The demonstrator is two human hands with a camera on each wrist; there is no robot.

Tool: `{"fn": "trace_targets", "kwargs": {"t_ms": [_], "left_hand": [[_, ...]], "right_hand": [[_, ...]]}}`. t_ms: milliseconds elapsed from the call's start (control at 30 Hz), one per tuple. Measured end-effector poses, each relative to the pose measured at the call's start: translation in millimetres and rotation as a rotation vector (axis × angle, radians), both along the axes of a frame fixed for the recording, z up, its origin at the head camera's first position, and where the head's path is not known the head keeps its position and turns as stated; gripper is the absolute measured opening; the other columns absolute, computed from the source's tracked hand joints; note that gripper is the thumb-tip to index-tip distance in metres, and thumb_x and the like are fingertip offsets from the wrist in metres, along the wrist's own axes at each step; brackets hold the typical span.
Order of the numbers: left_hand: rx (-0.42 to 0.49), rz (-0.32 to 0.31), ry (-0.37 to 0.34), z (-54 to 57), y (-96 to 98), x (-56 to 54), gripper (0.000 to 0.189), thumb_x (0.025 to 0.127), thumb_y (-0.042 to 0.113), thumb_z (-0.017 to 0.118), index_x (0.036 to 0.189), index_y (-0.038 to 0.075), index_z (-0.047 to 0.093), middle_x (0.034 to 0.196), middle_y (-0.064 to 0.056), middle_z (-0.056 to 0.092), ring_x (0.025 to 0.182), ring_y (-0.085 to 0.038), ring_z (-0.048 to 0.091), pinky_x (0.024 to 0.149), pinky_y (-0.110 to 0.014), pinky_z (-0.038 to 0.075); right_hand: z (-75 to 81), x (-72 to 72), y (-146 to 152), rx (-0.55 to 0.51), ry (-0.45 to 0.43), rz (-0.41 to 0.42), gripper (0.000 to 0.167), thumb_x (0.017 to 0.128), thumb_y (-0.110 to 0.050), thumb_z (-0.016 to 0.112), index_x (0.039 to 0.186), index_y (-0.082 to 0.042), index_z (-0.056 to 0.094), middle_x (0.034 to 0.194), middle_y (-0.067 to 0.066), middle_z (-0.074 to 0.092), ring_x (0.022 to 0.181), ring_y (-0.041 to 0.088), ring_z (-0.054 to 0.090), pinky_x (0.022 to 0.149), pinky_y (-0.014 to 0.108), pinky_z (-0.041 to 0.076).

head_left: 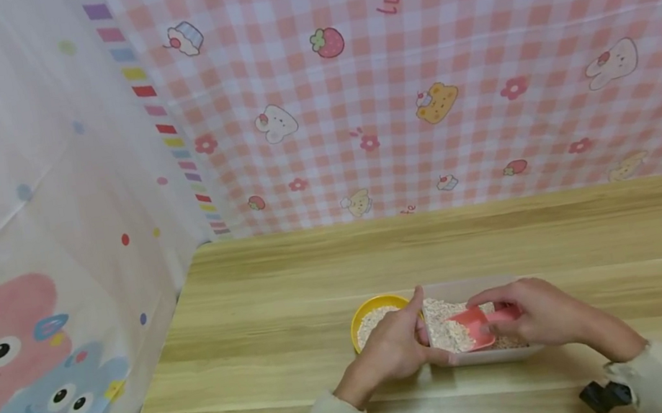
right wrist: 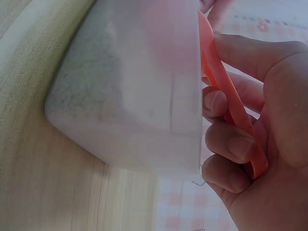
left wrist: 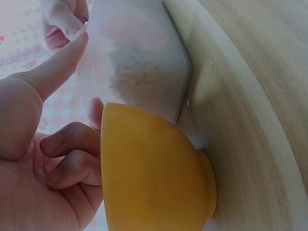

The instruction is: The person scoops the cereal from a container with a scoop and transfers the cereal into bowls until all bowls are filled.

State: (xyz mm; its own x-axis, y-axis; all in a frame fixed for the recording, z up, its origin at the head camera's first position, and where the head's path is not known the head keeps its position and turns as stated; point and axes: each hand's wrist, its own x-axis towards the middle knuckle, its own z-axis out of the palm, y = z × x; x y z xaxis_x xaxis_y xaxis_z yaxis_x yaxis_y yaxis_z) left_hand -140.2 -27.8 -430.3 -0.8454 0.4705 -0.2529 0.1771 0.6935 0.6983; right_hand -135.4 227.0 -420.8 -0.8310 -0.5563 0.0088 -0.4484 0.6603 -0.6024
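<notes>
A translucent plastic box [head_left: 494, 355] on the table holds pale flakes that look like oats [head_left: 443, 312]. My right hand [head_left: 542, 308] grips the handle of a pinkish-red scoop [right wrist: 231, 96], its fingers curled round it over the box's right side. In the head view, the scoop's blade lies among the flakes, some resting on it. At the box's left end, my left hand [head_left: 393, 342] holds the box, thumb along the near rim and index finger toward the far corner. Its other fingers are bent beside a yellow bowl [left wrist: 149, 168], which also contains pale flakes [head_left: 375, 322].
The bowl stands just left of the box, partly behind the left hand. Both are on a wood-grain table [head_left: 273, 333]. A pink checked cloth [head_left: 386, 65] hangs behind the table, and a white printed cloth [head_left: 74, 205] hangs on the left. A few flakes lie near the box.
</notes>
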Motion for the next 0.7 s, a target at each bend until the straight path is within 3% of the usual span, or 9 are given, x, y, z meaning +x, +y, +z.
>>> {"fn": "trace_targets", "kwargs": {"t_ms": [467, 700], "left_hand": [[-0.001, -0.008, 0.007, 1.8, 0.2, 0.7, 0.117, 0.072, 0.038, 0.089, 0.159, 0.009, 0.016, 0.072, 0.009, 0.056, 0.060, -0.005, 0.047, 0.060, -0.020, 0.041], [-0.009, -0.013, 0.009, 2.3, 0.6, 0.7, 0.117, 0.073, 0.037, 0.088, 0.159, 0.010, 0.014, 0.073, 0.010, 0.057, 0.060, -0.005, 0.047, 0.062, -0.019, 0.042]], "right_hand": [[-4.4, 2.9, 6.8, -0.054, -0.020, -0.018, 0.038, 0.092, -0.032, 0.071, 0.123, -0.011, 0.068, 0.061, -0.015, 0.038, 0.054, -0.001, 0.034, 0.050, 0.019, 0.032], [-8.0, 6.0, 7.5, -0.114, 0.016, -0.021, 0.034, 0.093, -0.028, 0.071, 0.121, -0.011, 0.069, 0.060, -0.017, 0.038, 0.052, -0.003, 0.034, 0.048, 0.019, 0.034]]}}
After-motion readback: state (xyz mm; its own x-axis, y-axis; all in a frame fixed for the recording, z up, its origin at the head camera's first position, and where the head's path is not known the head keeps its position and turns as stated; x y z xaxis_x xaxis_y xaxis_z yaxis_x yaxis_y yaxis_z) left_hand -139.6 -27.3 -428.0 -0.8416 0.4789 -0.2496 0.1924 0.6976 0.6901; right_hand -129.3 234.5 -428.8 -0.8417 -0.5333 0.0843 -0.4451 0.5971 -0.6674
